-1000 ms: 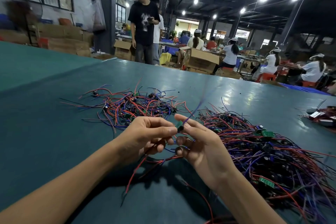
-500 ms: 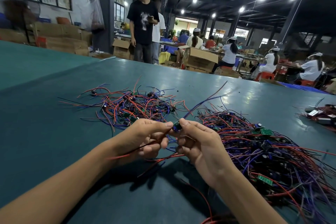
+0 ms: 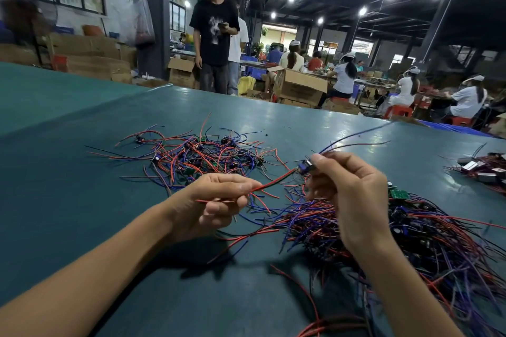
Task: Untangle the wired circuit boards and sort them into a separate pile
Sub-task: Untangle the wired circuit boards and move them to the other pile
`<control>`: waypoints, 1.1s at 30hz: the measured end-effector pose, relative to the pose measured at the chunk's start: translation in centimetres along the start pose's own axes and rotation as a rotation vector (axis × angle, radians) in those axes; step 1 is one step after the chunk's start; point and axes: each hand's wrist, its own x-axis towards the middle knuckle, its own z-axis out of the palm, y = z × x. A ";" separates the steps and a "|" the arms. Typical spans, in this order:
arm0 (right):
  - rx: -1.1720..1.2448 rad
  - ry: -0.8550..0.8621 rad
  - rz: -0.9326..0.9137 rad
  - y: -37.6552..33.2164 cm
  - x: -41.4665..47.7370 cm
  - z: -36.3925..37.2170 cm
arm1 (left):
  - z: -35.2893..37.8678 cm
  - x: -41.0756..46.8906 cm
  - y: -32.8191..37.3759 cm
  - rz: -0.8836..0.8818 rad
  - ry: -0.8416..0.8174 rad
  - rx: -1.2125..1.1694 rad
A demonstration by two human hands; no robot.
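Head view looks down across a green worktop (image 3: pixel 68 178) at two bare hands held up just above it. The right hand (image 3: pixel 353 200) pinches a small circuit board (image 3: pixel 306 166) between thumb and fingertips, with its other fingers curled. A blue wire (image 3: pixel 356 134) and a dark one run up and to the right from the pinch. A red wire (image 3: pixel 273 182) stretches from the board down to the left hand (image 3: pixel 219 200), whose thumb and curled fingers clamp it along with a few more red strands. Under and to the right of the right hand lies a dense tangled heap (image 3: pixel 427 238) of red, blue and purple wires with green boards in it. Farther back on the left sits a looser pile (image 3: pixel 200 157) of wired boards, apart from the heap. A third small cluster of parts (image 3: pixel 486 168) lies at the right edge. Beyond the worktop stands a person in a black shirt (image 3: pixel 215 33) near cardboard boxes (image 3: pixel 299 87).
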 end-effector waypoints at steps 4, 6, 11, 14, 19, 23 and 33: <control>0.014 0.093 0.040 -0.5 0.7 -1.0 | -0.3 0.1 0.2 0.024 0.044 -0.119; 0.115 0.118 0.105 -0.6 0.9 -1.1 | -0.4 0.2 0.3 0.020 0.038 -0.226; 0.300 0.090 0.255 0.2 0.4 -0.1 | -0.6 0.0 0.9 0.062 0.029 -0.443; 0.392 0.069 0.319 0.4 0.0 0.5 | -1.0 -0.3 1.1 0.090 0.024 -0.543; 0.476 0.098 0.325 0.0 0.1 0.5 | -1.1 -0.3 0.9 0.170 0.098 -0.491; 0.415 0.196 0.155 -1.3 1.1 -1.0 | -1.4 0.2 0.8 0.223 0.179 -0.498; -0.187 0.597 0.087 -1.9 3.6 -8.8 | -6.5 0.3 0.6 0.496 1.217 1.071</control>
